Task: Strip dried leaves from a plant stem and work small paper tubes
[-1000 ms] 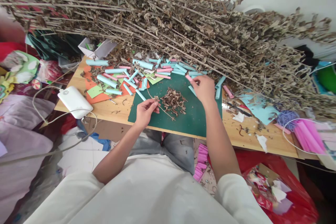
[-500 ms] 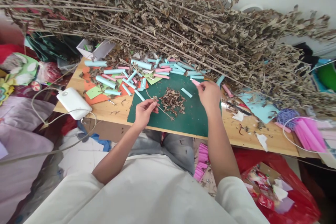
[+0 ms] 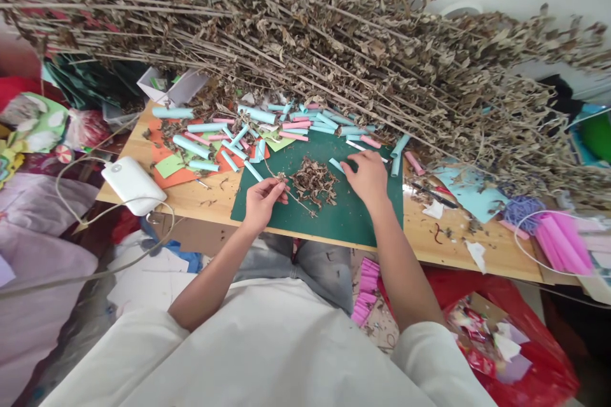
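Note:
My left hand (image 3: pixel 262 203) pinches a thin dried stem (image 3: pixel 301 205) over the left part of a green mat (image 3: pixel 334 229). Beside it, in the middle of the mat, lies a heap of crumbled dry leaves (image 3: pixel 314 182). My right hand (image 3: pixel 366 177) is over the mat's right side, thumb and fingers apart, its fingertips by a short blue paper roll (image 3: pixel 336 165). A pink roll (image 3: pixel 370 141) lies just behind that hand, near a thin white stick (image 3: pixel 357 147). Another blue roll (image 3: pixel 253 170) rests at the mat's left edge.
Many dried stalks (image 3: pixel 305 44) span the back. Blue and pink rolls lie along the mat's rear and on orange paper (image 3: pixel 160 147). A white power bank (image 3: pixel 133 186) with a cable is at the left, a black pen (image 3: pixel 436 196) at the right, a red bag (image 3: pixel 548 356) below.
My right hand has let go of the pink roll, which now lies behind the mat's middle, and has moved left and down to the short blue roll. My left hand stays put.

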Demonstrator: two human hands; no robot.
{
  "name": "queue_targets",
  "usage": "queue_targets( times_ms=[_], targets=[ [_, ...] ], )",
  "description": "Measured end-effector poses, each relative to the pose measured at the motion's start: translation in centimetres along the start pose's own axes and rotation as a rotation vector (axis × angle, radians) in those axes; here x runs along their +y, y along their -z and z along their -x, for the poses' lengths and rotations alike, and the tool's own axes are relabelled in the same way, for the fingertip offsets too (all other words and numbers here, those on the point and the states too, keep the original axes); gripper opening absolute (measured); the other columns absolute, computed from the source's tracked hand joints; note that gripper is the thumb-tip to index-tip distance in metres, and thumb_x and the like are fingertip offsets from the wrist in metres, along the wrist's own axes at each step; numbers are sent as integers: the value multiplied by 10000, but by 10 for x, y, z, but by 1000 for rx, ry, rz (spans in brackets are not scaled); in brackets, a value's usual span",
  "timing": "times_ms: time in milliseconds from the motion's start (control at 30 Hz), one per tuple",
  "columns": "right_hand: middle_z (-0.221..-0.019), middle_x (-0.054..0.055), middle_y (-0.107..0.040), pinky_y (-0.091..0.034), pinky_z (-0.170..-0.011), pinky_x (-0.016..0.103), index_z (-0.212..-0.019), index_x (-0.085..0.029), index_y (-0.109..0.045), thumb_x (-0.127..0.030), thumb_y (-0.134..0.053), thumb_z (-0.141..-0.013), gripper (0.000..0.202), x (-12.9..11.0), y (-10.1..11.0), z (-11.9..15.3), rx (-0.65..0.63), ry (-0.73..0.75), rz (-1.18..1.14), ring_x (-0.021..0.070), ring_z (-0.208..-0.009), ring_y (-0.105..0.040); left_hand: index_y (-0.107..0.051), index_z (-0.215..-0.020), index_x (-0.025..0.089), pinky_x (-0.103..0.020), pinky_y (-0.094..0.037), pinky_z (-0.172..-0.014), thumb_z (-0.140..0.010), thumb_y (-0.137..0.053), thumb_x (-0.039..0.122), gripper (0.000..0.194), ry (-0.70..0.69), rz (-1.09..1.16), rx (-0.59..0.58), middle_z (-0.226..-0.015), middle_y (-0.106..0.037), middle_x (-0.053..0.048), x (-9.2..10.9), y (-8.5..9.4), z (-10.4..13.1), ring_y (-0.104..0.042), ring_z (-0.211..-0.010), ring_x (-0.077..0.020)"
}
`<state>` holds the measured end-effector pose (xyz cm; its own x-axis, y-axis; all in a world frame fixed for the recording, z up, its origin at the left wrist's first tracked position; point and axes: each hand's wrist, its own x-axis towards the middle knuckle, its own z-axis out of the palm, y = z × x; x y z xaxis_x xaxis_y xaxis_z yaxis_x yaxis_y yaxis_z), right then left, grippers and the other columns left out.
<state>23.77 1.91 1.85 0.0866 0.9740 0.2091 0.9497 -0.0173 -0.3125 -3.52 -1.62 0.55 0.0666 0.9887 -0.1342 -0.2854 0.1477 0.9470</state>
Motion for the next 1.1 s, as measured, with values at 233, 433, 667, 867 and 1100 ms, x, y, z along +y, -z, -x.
queue_targets(
  times_ms=[233,433,667,867,1100],
  targets=[
    [-1003,107,-636,-462,-864,391,-956,-202,-724,-387,-495,-934,295,-9,4,8,-99,109,-19,268,-1031,-527,-696,-811,131,-216,-559,-532,-735,-774,409,298,3,12,2,-767,-689,-43,-1,0,-1,-605,-556,-87],
    [-1035,98,-638,-468,-866,379,-961,-201,-699,-362,-523,-922,242,-3,5,11,-146,193,11,261,-1041,-535,-701,-825,135,-217,-561,-532,-729,-776,413,304,8,18,10,-762,-691,-40,-1,0,-1,-609,-554,-88],
    [-1130,144,-610,-429,-954,429,-1047,-169,-674,-323,-508,-910,265,29,24,-25,-26,98,74,300,-1110,-510,-692,-794,135,-216,-551,-522,-723,-784,396,286,12,53,4,-772,-699,-45,-1,0,-1,-606,-543,-85],
    [-1217,151,-584,-423,-956,415,-1174,-175,-624,-326,-421,-955,335,-3,32,-1,69,100,56,293,-1157,-509,-686,-790,137,-220,-534,-504,-720,-787,387,279,34,100,24,-762,-705,-50,1,1,0,-602,-530,-89],
    [-834,47,-666,-424,-662,278,-879,-228,-677,-354,-413,-994,314,-59,7,109,-247,424,-3,166,-760,-615,-713,-825,131,-213,-497,-486,-720,-791,366,269,43,110,-10,-693,-691,-40,1,2,1,-571,-506,-84]
  ],
)
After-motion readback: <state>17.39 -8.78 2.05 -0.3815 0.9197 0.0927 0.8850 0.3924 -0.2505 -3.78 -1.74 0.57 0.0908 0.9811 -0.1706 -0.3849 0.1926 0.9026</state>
